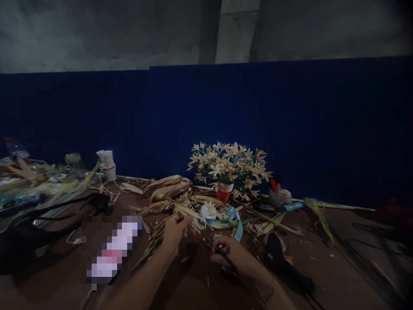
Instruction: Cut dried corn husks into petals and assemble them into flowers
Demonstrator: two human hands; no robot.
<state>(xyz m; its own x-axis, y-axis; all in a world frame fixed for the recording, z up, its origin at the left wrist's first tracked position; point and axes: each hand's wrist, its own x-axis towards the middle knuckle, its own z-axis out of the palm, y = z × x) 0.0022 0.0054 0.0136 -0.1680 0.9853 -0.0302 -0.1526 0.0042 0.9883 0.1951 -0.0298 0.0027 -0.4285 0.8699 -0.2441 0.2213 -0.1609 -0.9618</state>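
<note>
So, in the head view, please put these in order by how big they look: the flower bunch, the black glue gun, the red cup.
1. flower bunch: largest.
2. black glue gun: it lies nearer the camera, so its rank is unsure.
3. red cup: clearly smallest.

L hand (pixel 174 232) pinches one end of a thin dark stem (pixel 206 237); R hand (pixel 235 257) closed on the other end, near centre of brown table (pixel 338 275). Black glue gun (pixel 280 257) lies just right of R hand. Farther back: husk strips (pixel 167 187), small white tub (pixel 209 212), blue ribbon (pixel 238 224), husk-flower bouquet (pixel 229 165) in red-white cup (pixel 224 190). Black bag (pixel 38 232) at left. Dark blue wall (pixel 290 120) far side.
</note>
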